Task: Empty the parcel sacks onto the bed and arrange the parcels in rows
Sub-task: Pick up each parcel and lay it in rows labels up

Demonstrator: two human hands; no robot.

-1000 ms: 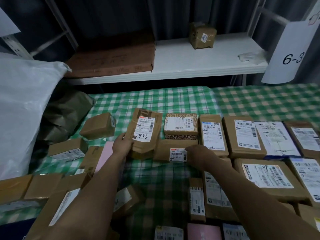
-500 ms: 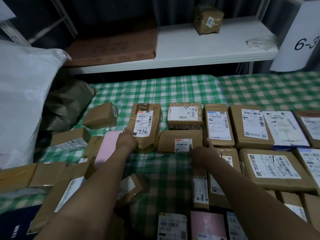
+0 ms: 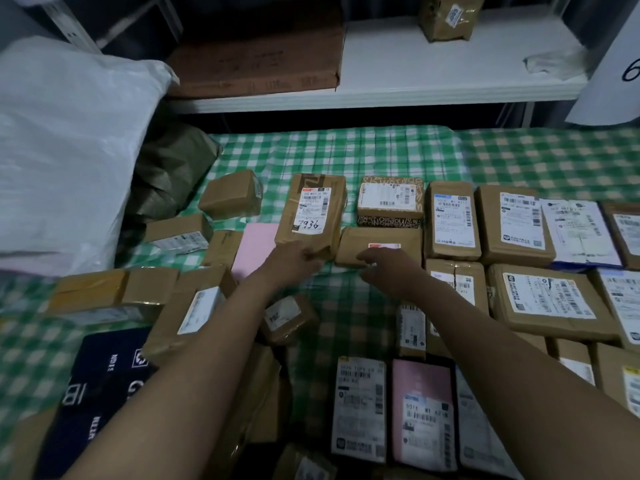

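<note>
On the green checked bed [image 3: 346, 150] a brown parcel marked 7936 [image 3: 313, 211] lies at the left end of the far row. My left hand [image 3: 294, 259] grips its near end. Just right of it lies a flat brown parcel [image 3: 381, 242], in front of a patterned box [image 3: 389, 202]. My right hand [image 3: 391, 271] has its curled fingers on that flat parcel's near edge. Labelled parcels [image 3: 512, 223] lie in rows to the right and near me. A full white sack [image 3: 62, 150] and a crumpled olive sack [image 3: 173, 168] sit at the left.
Loose parcels [image 3: 180, 230] and a pink envelope [image 3: 254, 247] lie unsorted at the left, with a dark blue packet [image 3: 104, 393] near me. Behind the bed a white shelf [image 3: 433, 71] carries a flat carton [image 3: 256, 67] and a taped box [image 3: 446, 15].
The 7936 parcel has been laid flat in line with the far row. My left hand slid to its near end. My right hand moved left onto the flat parcel's near edge.
</note>
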